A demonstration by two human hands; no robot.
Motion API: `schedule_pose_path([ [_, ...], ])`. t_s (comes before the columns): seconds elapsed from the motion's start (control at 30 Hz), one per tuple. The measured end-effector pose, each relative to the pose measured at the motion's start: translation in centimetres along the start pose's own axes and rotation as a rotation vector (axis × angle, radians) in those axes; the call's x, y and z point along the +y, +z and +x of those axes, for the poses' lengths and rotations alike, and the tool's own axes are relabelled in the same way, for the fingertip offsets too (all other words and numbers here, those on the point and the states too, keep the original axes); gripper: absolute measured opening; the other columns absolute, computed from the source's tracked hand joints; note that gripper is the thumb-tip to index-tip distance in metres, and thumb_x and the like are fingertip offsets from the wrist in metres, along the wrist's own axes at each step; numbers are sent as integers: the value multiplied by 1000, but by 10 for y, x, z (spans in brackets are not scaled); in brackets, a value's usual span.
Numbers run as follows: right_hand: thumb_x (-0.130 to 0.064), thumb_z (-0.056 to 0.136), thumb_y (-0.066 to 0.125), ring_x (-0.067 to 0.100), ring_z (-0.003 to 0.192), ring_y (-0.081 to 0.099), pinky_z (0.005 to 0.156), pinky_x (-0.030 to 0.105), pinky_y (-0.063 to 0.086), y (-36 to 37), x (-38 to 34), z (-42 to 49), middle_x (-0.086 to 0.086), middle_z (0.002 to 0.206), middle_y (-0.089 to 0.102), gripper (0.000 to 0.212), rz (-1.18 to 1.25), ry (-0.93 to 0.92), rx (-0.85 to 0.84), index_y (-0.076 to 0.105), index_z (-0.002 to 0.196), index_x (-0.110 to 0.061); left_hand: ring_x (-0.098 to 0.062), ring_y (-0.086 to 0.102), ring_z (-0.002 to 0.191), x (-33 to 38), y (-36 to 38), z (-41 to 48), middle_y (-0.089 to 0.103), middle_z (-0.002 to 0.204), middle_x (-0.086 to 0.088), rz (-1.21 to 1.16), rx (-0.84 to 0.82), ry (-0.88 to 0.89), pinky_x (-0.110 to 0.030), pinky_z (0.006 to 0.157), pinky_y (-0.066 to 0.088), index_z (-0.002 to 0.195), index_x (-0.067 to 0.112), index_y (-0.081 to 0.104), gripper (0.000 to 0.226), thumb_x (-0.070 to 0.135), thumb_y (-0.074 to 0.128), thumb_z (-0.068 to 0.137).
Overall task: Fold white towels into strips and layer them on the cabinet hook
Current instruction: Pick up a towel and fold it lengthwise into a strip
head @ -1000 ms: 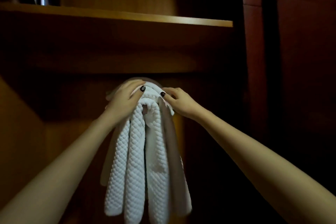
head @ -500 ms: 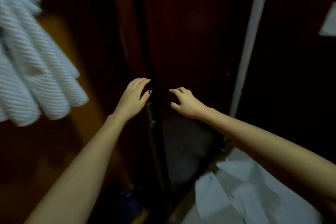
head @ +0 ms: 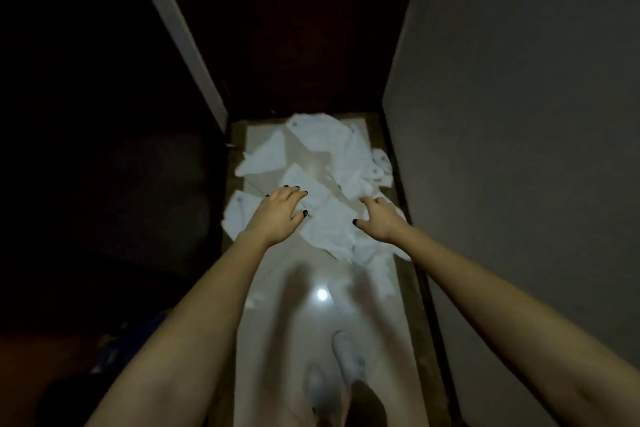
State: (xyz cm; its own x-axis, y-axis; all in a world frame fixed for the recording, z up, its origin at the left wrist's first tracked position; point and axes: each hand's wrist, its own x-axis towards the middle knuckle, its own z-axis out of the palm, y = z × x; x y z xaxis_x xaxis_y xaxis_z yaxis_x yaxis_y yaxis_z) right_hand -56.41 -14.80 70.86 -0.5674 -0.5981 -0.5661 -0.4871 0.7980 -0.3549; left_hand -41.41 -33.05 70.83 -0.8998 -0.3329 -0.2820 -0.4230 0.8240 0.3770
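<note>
Floor (head: 270, 305), pale and glossy, fills the near view, with a white shoe (head: 346, 357) on it and a lamp's glare (head: 322, 294) just beyond. Further out, both forearms reach forward and down. The left grip (head: 280, 215) is spread wide with nothing in it. The right grip (head: 379, 222) is loosely curled and also holds nothing. Whether either touches cloth cannot be told.

The white towels (head: 329, 229) lie unfolded and scattered on the floor under and beyond the grips, reaching as far as the dark wooden panel (head: 294, 45). The nearest towel lies between the two grips, its long axis slanting from far-left to near-right. Either could take it, though the right looks closer to its near end.

A second ago both grips were on the towels draped over the hook. The view has since swung down, and the hook is out of sight.
</note>
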Motion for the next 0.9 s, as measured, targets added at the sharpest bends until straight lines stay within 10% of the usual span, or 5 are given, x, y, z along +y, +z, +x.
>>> schedule_pose_path([
  [0.33,-25,95,58,34,126,49,103,39,40,184,213,61,19,138,50,55,208,308,-83,41,142,-2,-27,29,141,25,287,70,38,152,-9,-198,-352,-3,-35,114,26,147,12,38,50,30,49,101],
  [0.7,-26,100,53,27,139,36,114,36,27,483,380,225,12,151,39,55,261,302,-67,34,149,-10,-29,42,131,-69,639,147,50,139,-13,-241,-374,-141,-35,105,35,140,9,49,42,23,51,100],
  [0.9,-31,100,52,29,142,30,115,36,21,565,422,335,14,153,34,60,472,411,228,31,151,-9,-27,40,126,-109,771,185,46,138,-9,-195,-263,-98,-36,102,37,143,12,45,51,32,57,97],
])
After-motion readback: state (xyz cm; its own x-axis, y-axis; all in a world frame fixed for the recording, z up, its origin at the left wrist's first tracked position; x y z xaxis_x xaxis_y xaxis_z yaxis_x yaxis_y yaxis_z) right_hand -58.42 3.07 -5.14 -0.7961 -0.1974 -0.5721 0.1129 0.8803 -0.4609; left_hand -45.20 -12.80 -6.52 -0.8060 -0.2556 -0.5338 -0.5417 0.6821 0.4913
